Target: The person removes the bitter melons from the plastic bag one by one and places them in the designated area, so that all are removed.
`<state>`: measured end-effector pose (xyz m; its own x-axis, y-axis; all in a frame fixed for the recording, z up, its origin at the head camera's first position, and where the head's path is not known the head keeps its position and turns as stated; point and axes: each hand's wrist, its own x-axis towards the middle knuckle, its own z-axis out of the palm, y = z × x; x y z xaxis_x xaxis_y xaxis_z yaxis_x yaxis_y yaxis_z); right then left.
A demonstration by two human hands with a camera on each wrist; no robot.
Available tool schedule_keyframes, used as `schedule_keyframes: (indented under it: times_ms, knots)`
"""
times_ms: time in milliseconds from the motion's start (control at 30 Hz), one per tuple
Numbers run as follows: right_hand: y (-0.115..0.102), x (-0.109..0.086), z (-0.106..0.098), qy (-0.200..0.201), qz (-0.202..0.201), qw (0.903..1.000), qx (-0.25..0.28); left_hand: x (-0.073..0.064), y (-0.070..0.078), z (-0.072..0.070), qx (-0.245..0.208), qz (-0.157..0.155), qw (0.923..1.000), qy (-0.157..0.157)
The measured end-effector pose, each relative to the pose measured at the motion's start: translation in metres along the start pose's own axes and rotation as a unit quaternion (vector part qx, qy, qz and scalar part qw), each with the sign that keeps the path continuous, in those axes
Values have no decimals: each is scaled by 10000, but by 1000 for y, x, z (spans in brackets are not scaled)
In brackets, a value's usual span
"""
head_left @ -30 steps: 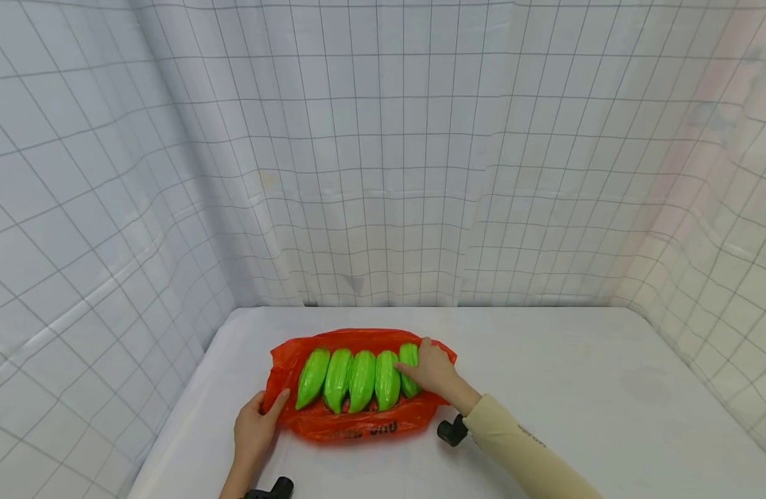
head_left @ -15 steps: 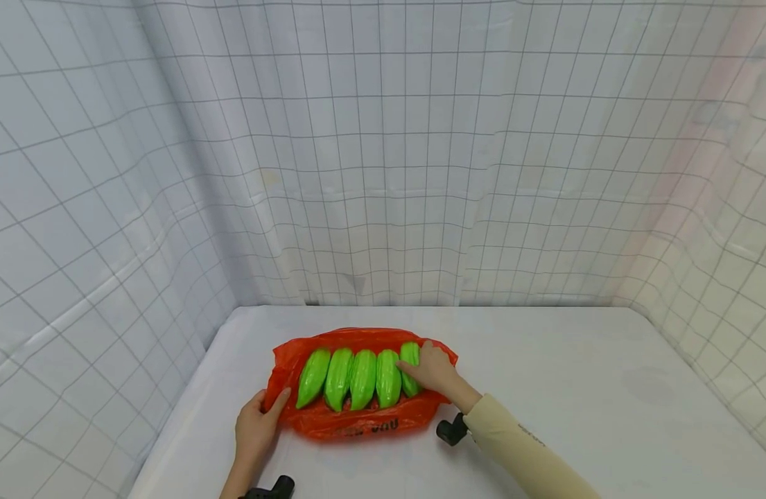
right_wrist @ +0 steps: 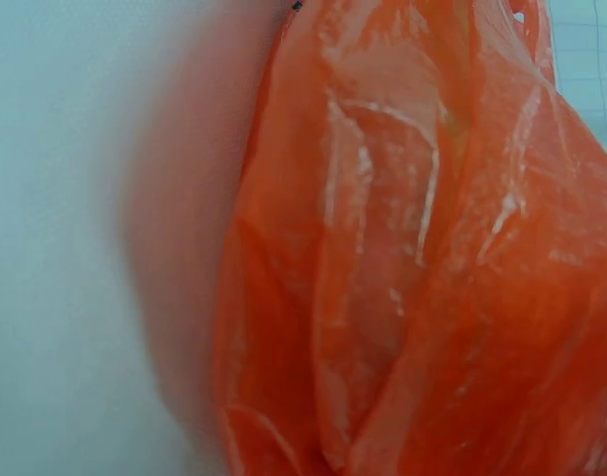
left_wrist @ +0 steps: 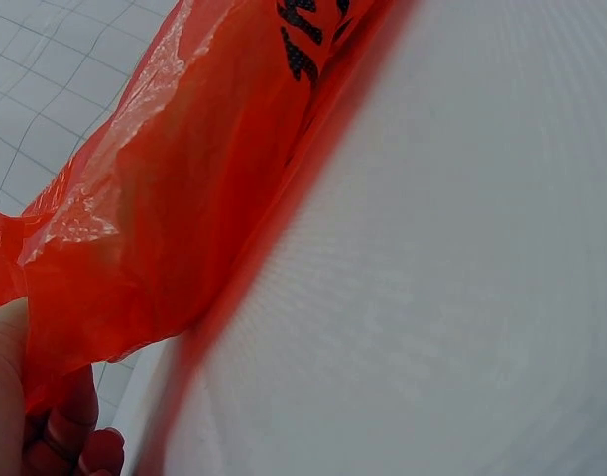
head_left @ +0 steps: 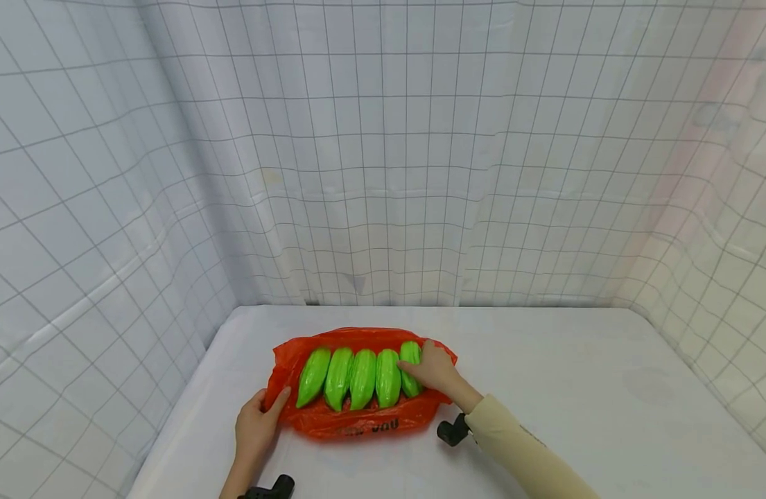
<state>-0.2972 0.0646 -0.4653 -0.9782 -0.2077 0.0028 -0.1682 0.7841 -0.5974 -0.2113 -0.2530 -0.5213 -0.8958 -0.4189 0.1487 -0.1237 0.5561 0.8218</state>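
White tabletop point(head_left: 563, 395), left grip point(head_left: 255, 424) pinched on red bag point(head_left: 358, 424), right grip point(head_left: 435, 369) against rightmost green pod point(head_left: 410, 353), closure unclear.

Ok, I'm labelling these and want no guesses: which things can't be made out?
Rightmost green piece: partly covered by the right hand, head view.
Lettering on the red bag: creased and small, head view; cut off by top edge, left wrist view.
Left hand: cut off by left and bottom edges, left wrist view.

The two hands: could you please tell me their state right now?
Left hand: closed, pinching the red bag.
Right hand: over the rightmost green piece; grip cannot be told.
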Motion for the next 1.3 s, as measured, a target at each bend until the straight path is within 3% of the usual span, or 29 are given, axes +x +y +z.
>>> schedule_keyframes:
  times_ms: [333, 800, 1300]
  knots:
    - [2, -3, 0, 174, 0, 9989, 429, 0, -1, -1, 9, 67, 10000, -12]
    - [2, -5, 1, 410, -71, 9979, 495, 0, 2, -1, -15, -55, 10000, -54]
    - [3, -8, -2, 548, -175, 9959, 692, 0, 0, -1, -19, 47, 10000, 4]
